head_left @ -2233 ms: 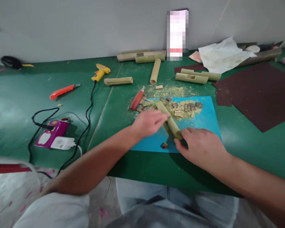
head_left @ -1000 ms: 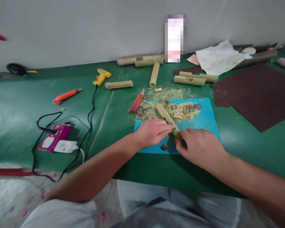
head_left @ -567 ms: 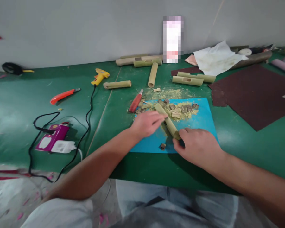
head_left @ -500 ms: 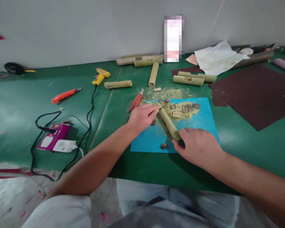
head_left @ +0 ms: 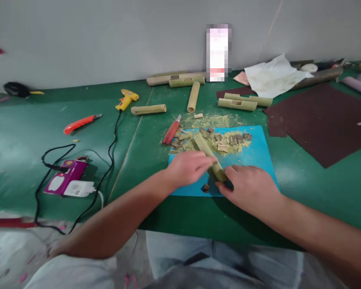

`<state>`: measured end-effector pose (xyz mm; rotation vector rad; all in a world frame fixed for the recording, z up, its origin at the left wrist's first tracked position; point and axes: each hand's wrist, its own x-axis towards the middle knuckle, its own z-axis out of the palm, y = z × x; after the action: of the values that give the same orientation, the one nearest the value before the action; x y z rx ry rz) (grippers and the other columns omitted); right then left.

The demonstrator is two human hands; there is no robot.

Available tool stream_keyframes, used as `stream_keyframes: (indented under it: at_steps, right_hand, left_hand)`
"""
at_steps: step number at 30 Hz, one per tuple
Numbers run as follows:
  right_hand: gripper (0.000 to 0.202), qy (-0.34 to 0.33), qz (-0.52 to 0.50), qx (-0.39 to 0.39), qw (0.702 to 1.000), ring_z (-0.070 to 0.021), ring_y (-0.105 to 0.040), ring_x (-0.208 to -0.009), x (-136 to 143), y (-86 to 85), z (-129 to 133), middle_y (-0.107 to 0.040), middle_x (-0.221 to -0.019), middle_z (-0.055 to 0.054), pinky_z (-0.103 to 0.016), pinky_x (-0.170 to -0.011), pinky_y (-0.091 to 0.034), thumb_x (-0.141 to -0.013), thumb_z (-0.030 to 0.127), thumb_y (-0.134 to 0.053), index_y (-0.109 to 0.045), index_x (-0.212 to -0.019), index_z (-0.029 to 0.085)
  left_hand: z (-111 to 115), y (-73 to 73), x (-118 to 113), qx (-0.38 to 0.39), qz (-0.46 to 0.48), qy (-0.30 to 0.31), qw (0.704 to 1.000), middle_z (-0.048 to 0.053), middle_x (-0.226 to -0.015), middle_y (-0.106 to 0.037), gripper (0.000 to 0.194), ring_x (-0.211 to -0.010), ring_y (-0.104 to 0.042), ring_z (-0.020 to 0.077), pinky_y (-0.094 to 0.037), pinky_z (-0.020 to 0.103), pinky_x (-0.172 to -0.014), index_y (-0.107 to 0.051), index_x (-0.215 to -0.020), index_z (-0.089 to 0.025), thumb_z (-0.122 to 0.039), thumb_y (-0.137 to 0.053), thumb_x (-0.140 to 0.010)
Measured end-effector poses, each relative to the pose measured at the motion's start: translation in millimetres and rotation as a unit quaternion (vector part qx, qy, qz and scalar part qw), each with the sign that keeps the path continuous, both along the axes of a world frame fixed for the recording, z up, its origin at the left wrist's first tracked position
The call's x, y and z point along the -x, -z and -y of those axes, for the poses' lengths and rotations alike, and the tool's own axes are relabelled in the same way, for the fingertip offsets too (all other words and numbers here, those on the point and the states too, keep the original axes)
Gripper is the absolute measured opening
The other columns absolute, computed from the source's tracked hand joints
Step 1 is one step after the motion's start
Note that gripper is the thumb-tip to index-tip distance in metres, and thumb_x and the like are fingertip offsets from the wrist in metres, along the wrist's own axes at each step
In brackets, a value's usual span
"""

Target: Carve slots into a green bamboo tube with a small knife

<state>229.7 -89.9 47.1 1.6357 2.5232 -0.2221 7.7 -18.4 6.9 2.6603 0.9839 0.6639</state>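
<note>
A pale green bamboo tube (head_left: pixel 207 149) lies slantwise over the blue sheet (head_left: pixel 177 186). At its near end my right hand (head_left: pixel 252 184) is closed around it, beside something dark at the fingers. My left hand (head_left: pixel 191 167) reaches over the tube's middle with its fingers pressed together. Whatever small thing those fingertips pinch is hidden. Wood chips (head_left: pixel 222 147) and shavings spread across the sheet's far part, and one dark chip (head_left: pixel 205 188) lies near its front. A red-handled knife (head_left: pixel 172 130) rests left of the shavings.
Several cut bamboo tubes (head_left: pixel 237 104) lie farther back. To the left are a yellow glue gun (head_left: pixel 126 99), an orange utility knife (head_left: pixel 81 124) and a purple power strip (head_left: pixel 66 176) with cords. Brown sheets (head_left: pixel 321 124) cover the right side; a phone (head_left: pixel 218 52) leans on the wall.
My left hand has moved from the tube's far end toward me, to its middle, uncovering the far end and the red knife handle. My right hand keeps its grip.
</note>
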Motion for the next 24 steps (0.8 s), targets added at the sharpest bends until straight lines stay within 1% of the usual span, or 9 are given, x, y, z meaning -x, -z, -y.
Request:
stream_keyframes:
  at_steps: [3,4,7,8,13,17,19,22,24]
  right_hand:
    - [0.024,0.005,-0.001,-0.016,1.000,-0.0206,-0.065,-0.069,0.2,1.3,0.6,-0.073,-0.080,-0.007,-0.033,-0.058,-0.025,-0.095,0.040,-0.060,-0.068,-0.085,0.020]
    - [0.024,0.006,-0.003,-0.019,1.000,-0.0205,-0.065,-0.068,0.2,1.8,0.6,-0.073,-0.079,-0.007,-0.033,-0.058,-0.025,-0.094,0.041,-0.060,-0.068,-0.085,0.020]
    - [0.023,-0.002,-0.014,-0.013,1.000,-0.0201,-0.065,-0.067,0.0,3.4,0.2,-0.073,-0.080,-0.007,-0.033,-0.058,-0.026,-0.093,0.041,-0.062,-0.068,-0.086,0.020]
    - [0.023,-0.005,-0.018,-0.012,1.000,-0.0203,-0.065,-0.068,-0.3,3.9,0.1,-0.074,-0.081,-0.007,-0.033,-0.058,-0.026,-0.093,0.042,-0.063,-0.069,-0.086,0.020]
    - [0.022,0.002,-0.021,-0.025,0.999,-0.0204,-0.065,-0.068,-1.3,5.4,0.1,-0.073,-0.079,-0.006,-0.032,-0.058,-0.028,-0.093,0.041,-0.063,-0.069,-0.084,0.021]
    - [0.021,0.000,-0.027,-0.014,1.000,-0.0192,-0.065,-0.068,-1.0,3.2,1.0,-0.074,-0.083,-0.007,-0.032,-0.058,-0.029,-0.094,0.039,-0.063,-0.070,-0.088,0.020]
    - [0.022,0.000,-0.028,-0.016,0.999,-0.0194,-0.066,-0.070,-0.8,1.6,1.2,-0.074,-0.084,-0.007,-0.032,-0.059,-0.030,-0.095,0.039,-0.061,-0.070,-0.089,0.021]
    - [0.024,0.007,-0.010,-0.012,1.000,-0.0202,-0.066,-0.070,-0.5,1.2,0.6,-0.074,-0.081,-0.007,-0.032,-0.059,-0.028,-0.094,0.043,-0.062,-0.069,-0.086,0.021]
    - [0.024,0.007,-0.008,-0.010,1.000,-0.0206,-0.066,-0.070,-0.3,2.2,0.1,-0.074,-0.082,-0.007,-0.032,-0.059,-0.028,-0.093,0.043,-0.063,-0.069,-0.086,0.021]
  left_hand:
    - [-3.5,2.5,3.7,-0.032,0.035,-0.112,0.993,0.009,-0.096,-0.078,0.033,-0.085,-0.073,0.0181,-0.057,0.026,-0.074,-0.078,-0.112,-0.015,-0.029,-0.049,-0.105]
    - [-2.6,2.7,3.6,-0.045,0.037,-0.114,0.992,0.009,-0.093,-0.078,0.033,-0.082,-0.073,0.0178,-0.057,0.026,-0.072,-0.078,-0.112,-0.015,-0.030,-0.049,-0.105]
    - [5.3,1.0,0.6,-0.017,-0.019,0.020,0.999,0.005,-0.082,-0.075,0.035,-0.074,-0.070,0.0153,-0.053,0.023,-0.065,-0.076,-0.120,-0.020,-0.030,-0.046,-0.106]
    - [7.3,0.1,-0.2,-0.010,-0.024,0.038,0.999,0.004,-0.082,-0.074,0.035,-0.074,-0.070,0.0152,-0.053,0.023,-0.064,-0.076,-0.121,-0.021,-0.030,-0.045,-0.106]
    - [7.6,-2.3,-0.7,-0.022,0.000,-0.092,0.996,0.006,-0.082,-0.073,0.038,-0.075,-0.069,0.0159,-0.053,0.025,-0.067,-0.078,-0.111,-0.018,-0.031,-0.042,-0.108]
    - [11.5,-1.5,-4.4,0.012,-0.026,0.046,0.999,0.005,-0.082,-0.074,0.037,-0.075,-0.070,0.0152,-0.053,0.024,-0.066,-0.076,-0.117,-0.020,-0.033,-0.042,-0.109]
    - [8.9,-2.5,-4.7,0.007,-0.022,0.021,1.000,0.006,-0.085,-0.075,0.038,-0.078,-0.070,0.0160,-0.054,0.024,-0.068,-0.076,-0.119,-0.021,-0.033,-0.041,-0.109]
    - [2.5,-4.6,-3.2,-0.019,0.001,-0.090,0.996,0.007,-0.082,-0.074,0.042,-0.077,-0.069,0.0168,-0.055,0.026,-0.069,-0.078,-0.112,-0.018,-0.032,-0.038,-0.109]
    - [1.3,-4.5,-1.9,-0.021,-0.007,-0.056,0.998,0.006,-0.080,-0.074,0.042,-0.077,-0.069,0.0165,-0.054,0.025,-0.067,-0.078,-0.113,-0.017,-0.032,-0.039,-0.109]
